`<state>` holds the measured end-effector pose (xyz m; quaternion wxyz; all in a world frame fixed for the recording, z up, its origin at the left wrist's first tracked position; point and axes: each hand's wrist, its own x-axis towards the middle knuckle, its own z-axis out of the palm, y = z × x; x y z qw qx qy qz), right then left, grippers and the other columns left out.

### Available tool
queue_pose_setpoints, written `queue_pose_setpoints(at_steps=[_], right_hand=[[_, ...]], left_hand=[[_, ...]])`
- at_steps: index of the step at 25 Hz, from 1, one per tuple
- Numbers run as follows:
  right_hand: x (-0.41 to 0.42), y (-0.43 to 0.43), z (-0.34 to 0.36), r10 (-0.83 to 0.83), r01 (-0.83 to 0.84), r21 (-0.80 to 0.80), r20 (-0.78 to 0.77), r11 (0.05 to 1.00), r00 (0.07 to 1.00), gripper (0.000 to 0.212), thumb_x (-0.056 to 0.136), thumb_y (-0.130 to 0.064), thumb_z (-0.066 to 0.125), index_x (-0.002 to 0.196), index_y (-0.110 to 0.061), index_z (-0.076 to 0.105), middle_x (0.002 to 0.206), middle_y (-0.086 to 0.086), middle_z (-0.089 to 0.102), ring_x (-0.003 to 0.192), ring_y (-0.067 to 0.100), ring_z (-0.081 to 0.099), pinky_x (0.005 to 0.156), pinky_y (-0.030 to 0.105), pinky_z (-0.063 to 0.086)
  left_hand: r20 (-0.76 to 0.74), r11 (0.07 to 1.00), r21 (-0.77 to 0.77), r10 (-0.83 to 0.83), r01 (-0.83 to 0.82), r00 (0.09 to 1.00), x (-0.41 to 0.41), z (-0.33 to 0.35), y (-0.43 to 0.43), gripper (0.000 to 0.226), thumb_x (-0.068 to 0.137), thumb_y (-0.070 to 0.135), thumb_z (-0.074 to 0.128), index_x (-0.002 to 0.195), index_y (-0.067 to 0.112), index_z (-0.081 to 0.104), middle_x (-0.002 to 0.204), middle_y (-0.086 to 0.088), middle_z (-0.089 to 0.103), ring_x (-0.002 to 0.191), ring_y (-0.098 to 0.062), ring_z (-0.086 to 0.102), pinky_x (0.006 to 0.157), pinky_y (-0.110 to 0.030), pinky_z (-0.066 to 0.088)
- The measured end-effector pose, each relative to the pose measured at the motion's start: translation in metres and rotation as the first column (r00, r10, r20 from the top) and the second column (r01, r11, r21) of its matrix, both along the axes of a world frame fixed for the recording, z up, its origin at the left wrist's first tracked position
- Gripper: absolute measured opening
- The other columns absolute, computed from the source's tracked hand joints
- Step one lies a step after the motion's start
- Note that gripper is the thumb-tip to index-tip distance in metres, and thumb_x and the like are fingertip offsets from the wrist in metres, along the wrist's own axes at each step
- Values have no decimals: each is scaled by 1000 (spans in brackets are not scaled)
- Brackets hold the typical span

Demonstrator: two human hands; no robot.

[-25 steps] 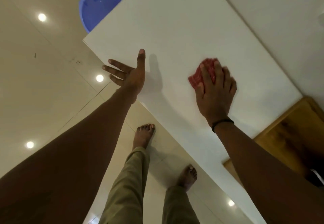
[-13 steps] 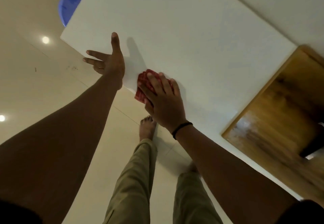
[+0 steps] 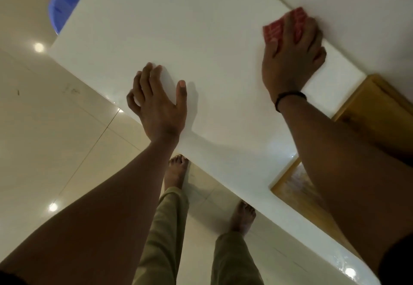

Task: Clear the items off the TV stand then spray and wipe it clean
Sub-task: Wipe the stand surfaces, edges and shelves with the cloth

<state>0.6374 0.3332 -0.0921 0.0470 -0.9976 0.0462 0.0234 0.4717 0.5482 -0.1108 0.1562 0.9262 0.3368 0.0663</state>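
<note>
- Head view, single frame. White top of the TV stand (image 3: 201, 39) fills the upper middle of the picture, and both hands are on it.
- Right hand (image 3: 292, 61): palm down and fingers laid out fairly straight over a red cloth (image 3: 273, 32), pressing it flat on the top. No curl around the cloth is visible. The hand is motion-blurred, so finer finger detail cannot be told.
- Cloth: under the right fingers, with red patterned fabric showing past the fingertips and on the side toward the left hand. It lies close to the back edge of the stand, where the top meets the wall.
- Black band (image 3: 288, 97) on the right wrist.
- Left hand (image 3: 158, 110): resting on the top at its front edge, well apart from the right hand. Fingers loosely bent, thumb spread out toward the right hand and flat on the surface. It holds nothing.
- Wooden surface (image 3: 377, 110): beyond the right wrist, on the outer side of the right forearm, adjoining the white top.
- Blue tub (image 3: 64, 5): on the floor past the far corner of the stand, well ahead of the left fingertips and partly hidden by the top.
- Glossy tiled floor (image 3: 44, 117) on the outer side of the left arm, with lamp reflections.
- Bare feet (image 3: 176, 170) and khaki trousers (image 3: 165, 229) between the two forearms, toes at the stand's front edge.
</note>
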Motion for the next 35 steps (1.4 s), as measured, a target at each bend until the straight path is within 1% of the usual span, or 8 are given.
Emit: queue_pose_setpoints(at_steps=[3,7,10,13,19,22,30,35], right_hand=[[-8,64,7,168,-166,69,-28,984,985,63,96,-46,35,158,-36,36,169,8,26,153,38,26,119,53,20],[-58,119,10,634,-625,111,-85,773,768,60,100,-46,35,159,-34,36,169,5,27,154,37,26,120,53,21],[-36,89,5,735,-725,134,-37,675,677,56,100,-47,36,154,-36,43,166,2,34,150,33,34,117,51,26],[-9,24,-1,591,-588,91,-7,804,806,55,97,-46,39,151,-39,48,165,2,37,147,33,38,115,49,28],[-35,-96,1,144,-146,-14,-68,989,987,58,101,-45,34,158,-34,36,168,9,29,150,38,32,118,56,27],[-83,-83,0,-47,44,-32,-99,998,994,60,100,-42,32,159,-31,34,167,11,29,150,41,31,120,59,25],[-290,21,8,-243,256,62,-164,965,956,59,100,-41,41,158,-31,36,167,11,28,153,39,24,123,60,19],[-290,80,6,-433,445,79,-135,892,891,58,102,-42,40,159,-30,36,169,12,24,155,41,19,123,60,16]], left_hand=[[-20,1000,-6,5,-5,1000,1,3,-2,57,100,62,34,144,27,44,156,9,41,147,-17,32,117,-45,22],[-14,1000,-13,5,-5,1000,0,2,1,54,103,55,31,146,25,43,157,9,39,148,-16,31,119,-46,20],[6,1000,-1,5,-5,1000,1,-1,2,50,103,52,32,145,27,43,157,11,39,148,-15,31,118,-46,21],[8,1000,5,14,-14,1000,2,-5,2,47,103,50,35,144,30,43,157,13,39,148,-14,30,117,-47,21],[14,1000,7,20,-20,1000,3,-6,2,46,102,50,38,143,30,45,155,13,40,147,-14,32,115,-45,21],[7,1000,8,13,-13,1000,3,-6,3,48,101,50,40,143,27,46,154,10,43,146,-15,34,115,-46,24],[-4,997,-62,-38,38,999,1,4,3,53,101,49,35,146,23,48,158,8,41,149,-18,32,115,-45,23],[-22,999,-29,-39,38,999,3,2,3,56,100,52,33,146,25,50,158,7,42,148,-19,34,114,-43,23]])
